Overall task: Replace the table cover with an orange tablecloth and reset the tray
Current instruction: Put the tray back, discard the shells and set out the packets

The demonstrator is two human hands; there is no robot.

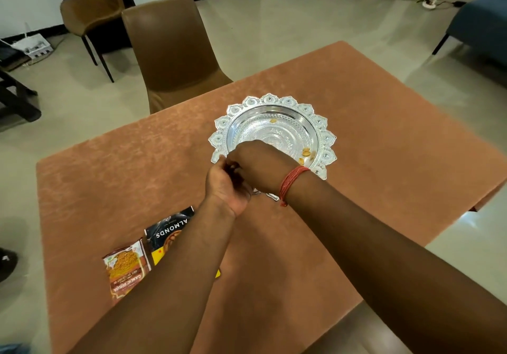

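We see a table covered with a soft orange tablecloth (356, 123). It lies flat over the whole top. Near the middle of it sits a shiny round silver tray (323, 134) with a fancy petal-shaped rim. A few small brown nuts (306, 152) lie inside the tray, most on its right side and one near the far edge.

Both of the person's hands meet at the near left edge of the tray. The left hand (226, 186) is curled, with its fingers bent in. The right hand (258, 164) lies over it, palm down, fingers curled and touching the left hand's fingers. We cannot tell what either hand holds, because the hands hide it. A red thread band (292, 182) is tied around the right wrist.

Closer to us on the cloth, to the left of the arms, lie two snack packs. One is a dark pack (167, 233) with the word ALMONDS on it, partly under the left arm. Just beside it is a brown and orange snack pack (126, 268).

A brown chair (170, 52) stands at the far left side of the table, and another brown chair (90, 10) stands behind it.
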